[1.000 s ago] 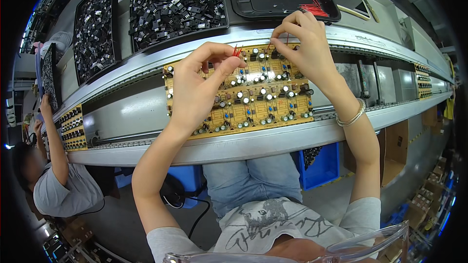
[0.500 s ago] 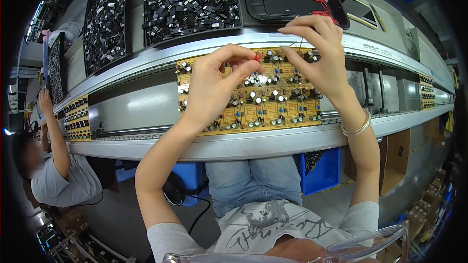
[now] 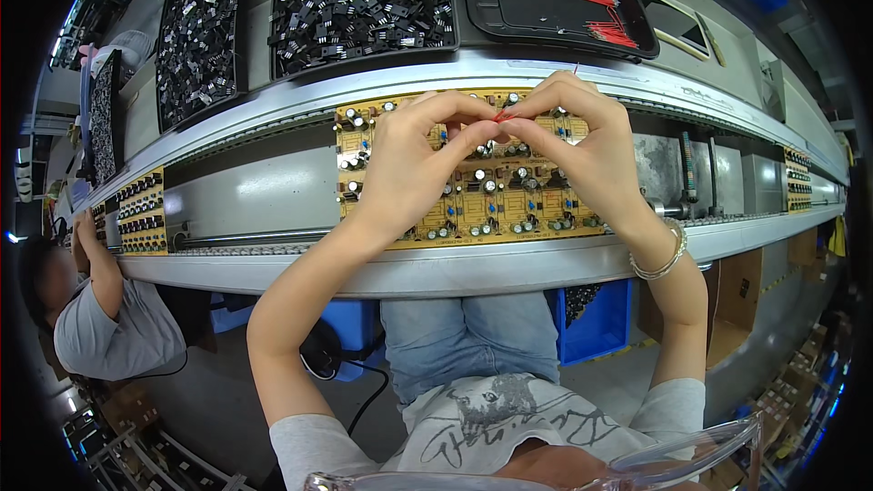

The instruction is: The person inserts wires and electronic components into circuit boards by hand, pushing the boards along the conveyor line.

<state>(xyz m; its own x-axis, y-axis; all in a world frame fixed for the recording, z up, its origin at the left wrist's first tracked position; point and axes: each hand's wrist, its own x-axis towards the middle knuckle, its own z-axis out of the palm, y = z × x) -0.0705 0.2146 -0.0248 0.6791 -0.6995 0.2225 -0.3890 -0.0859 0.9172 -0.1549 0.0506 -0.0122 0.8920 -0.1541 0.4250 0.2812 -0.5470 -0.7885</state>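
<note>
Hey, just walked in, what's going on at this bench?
A person's bare left hand and bare right hand meet at the fingertips, pinching thin red wires above a yellow rectangular circuit board panel dotted with small components. The panel lies between long silver metal rails. Beyond them sit a black plastic tray holding more red wires and a pile of black metal-legged parts. A grey-shirted co-worker sits off to the left.

Right hand [image 3: 596, 150], earlier apart, now close beside left hand [image 3: 409, 159] at red wires [image 3: 502, 116]
</note>
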